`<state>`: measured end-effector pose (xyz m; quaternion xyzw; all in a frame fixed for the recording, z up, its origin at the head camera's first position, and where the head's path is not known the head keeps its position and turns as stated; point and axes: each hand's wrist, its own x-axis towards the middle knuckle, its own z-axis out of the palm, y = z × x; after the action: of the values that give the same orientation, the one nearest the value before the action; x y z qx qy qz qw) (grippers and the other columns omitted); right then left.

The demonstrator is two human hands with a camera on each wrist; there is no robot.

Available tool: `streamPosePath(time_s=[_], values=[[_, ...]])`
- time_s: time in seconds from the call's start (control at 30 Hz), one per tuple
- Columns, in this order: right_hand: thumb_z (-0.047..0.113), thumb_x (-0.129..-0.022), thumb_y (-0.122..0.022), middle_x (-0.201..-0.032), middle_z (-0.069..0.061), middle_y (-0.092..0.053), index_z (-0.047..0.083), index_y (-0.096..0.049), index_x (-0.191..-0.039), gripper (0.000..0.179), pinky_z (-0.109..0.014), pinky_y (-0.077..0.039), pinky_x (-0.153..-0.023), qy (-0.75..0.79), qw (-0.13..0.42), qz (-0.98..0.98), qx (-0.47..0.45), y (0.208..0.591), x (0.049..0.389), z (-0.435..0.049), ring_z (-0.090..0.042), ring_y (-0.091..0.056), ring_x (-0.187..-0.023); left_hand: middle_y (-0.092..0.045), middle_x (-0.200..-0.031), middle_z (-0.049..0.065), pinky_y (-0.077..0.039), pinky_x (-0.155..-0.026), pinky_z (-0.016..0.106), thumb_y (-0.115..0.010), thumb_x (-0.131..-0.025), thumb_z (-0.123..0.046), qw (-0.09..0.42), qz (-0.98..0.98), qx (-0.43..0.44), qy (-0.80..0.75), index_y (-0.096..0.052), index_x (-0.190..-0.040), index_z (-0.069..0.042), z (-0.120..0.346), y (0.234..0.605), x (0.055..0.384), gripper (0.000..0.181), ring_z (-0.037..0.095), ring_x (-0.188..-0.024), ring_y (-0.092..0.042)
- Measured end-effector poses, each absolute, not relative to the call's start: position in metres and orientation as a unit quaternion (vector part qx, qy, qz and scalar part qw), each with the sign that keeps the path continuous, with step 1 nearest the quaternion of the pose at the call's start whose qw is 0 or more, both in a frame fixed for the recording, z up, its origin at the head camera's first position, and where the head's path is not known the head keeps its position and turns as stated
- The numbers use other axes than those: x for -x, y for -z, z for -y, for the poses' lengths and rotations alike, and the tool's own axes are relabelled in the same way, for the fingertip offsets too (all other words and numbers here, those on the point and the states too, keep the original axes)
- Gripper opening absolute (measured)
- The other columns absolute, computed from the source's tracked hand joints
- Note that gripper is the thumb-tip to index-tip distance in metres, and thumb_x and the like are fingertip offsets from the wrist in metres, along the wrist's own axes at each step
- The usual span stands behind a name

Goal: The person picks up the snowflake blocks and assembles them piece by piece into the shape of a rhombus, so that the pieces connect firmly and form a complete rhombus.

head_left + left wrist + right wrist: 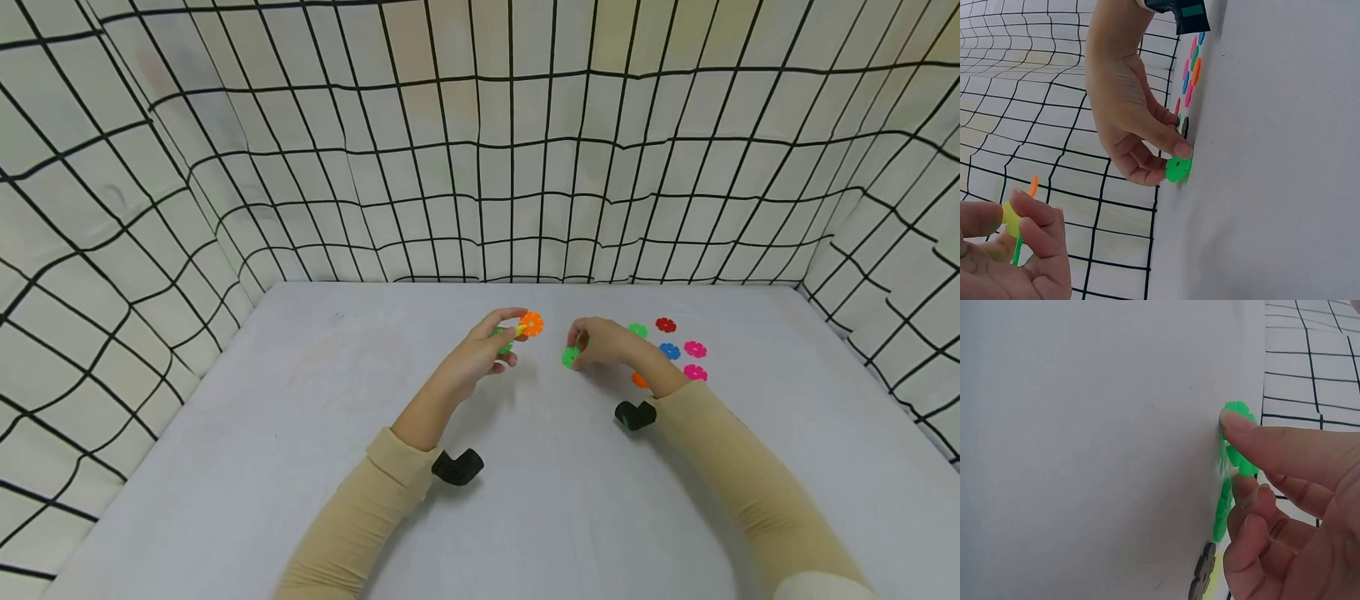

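My left hand (472, 350) is raised over the white table and pinches a small cluster of notched plastic flower discs. In the cluster are an orange disc (532, 323), a yellow disc (1010, 219) and a green disc (1017, 251), partly hidden by the fingers. To its right, my right hand (606, 342) pinches another green disc (1242, 461) between thumb and fingers, close over the tabletop. In the right wrist view, a second green disc (1222, 509) and a dark disc (1202, 572) lie just beneath the right fingers, a yellow one (1213, 578) partly covered beside them.
Right of the right hand lie loose discs: red (665, 325), blue (670, 352), pink (695, 349), orange (640, 380) and several others. Black net (510, 200) over white walls encloses the table (225, 467) at the back and sides. A black piece (457, 467) sits at each wrist.
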<state>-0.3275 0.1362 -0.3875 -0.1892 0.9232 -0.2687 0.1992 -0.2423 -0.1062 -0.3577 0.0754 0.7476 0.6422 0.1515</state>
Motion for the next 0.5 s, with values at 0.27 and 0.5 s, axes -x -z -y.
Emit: streamPosePath(time_s=[0.27, 0.5], values=[[0.006, -0.094, -0.073, -0.102, -0.014, -0.062, 0.005, -0.059, -0.109, 0.02, -0.034, -0.051, -0.075, 0.284, 0.173, -0.923, 0.194, 0.386, 0.32, -0.133, -0.026, -0.059, -0.086, -0.052, -0.141, 0.023, -0.041, -0.077, 0.026, -0.042, -0.112, -0.016, 0.152, -0.739, -0.076, -0.651, -0.044, -0.153, -0.016, 0.106, 0.355, 0.242, 0.041, 0.016, -0.075, -0.052], [0.007, -0.097, -0.07, -0.102, -0.014, -0.064, 0.002, -0.062, -0.112, 0.018, -0.032, -0.053, -0.072, 0.397, 0.103, -0.889, 0.204, 0.378, 0.307, -0.144, -0.027, -0.066, -0.082, -0.055, -0.143, 0.02, -0.036, -0.076, 0.029, -0.045, -0.111, -0.019, 0.158, -0.746, -0.074, -0.643, -0.049, -0.15, -0.02, 0.108, 0.356, 0.243, 0.039, 0.018, -0.076, -0.05]])
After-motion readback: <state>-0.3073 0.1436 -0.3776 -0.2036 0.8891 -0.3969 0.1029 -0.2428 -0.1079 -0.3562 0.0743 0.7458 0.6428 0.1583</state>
